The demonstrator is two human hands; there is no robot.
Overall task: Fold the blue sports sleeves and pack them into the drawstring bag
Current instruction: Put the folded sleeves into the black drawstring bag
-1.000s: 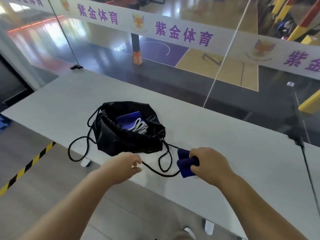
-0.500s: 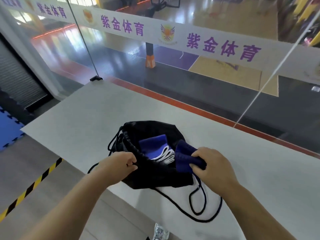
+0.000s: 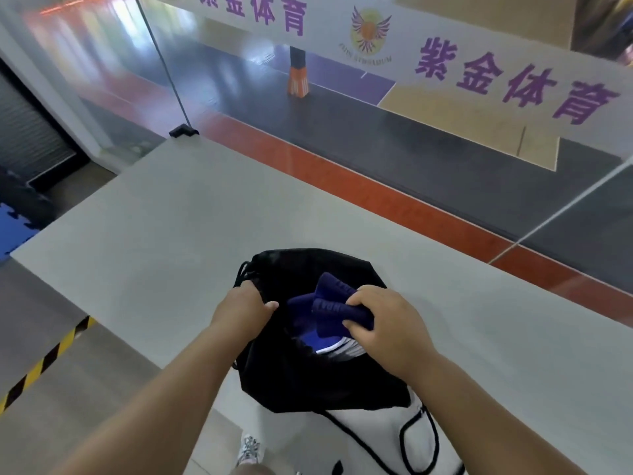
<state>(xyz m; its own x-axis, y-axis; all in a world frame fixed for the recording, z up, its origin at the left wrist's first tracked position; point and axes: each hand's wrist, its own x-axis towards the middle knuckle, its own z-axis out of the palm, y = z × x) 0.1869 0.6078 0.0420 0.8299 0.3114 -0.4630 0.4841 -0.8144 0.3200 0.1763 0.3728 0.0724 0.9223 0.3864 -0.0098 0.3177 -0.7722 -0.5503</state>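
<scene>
Bare forearms (sleeveless); white patterned sneaker (image 3: 249, 449).

My left hand (image 3: 241, 311) grips the left rim of the black fabric drawstring bag (image 3: 308, 382), pulling its mouth open. My right hand (image 3: 380, 323) pinches a folded dark blue ribbed sports sleeve (image 3: 334, 303) right at the opening, its far end poking into the bag. Underneath it, inside the bag, a brighter blue folded piece with white stripes (image 3: 329, 344). The bag sits at the near edge of the pale grey table (image 3: 154, 217). Black drawstring cord (image 3: 404, 437) loops over the table's near edge. A white sneaker (image 3: 249, 449) is on the floor below.
</scene>
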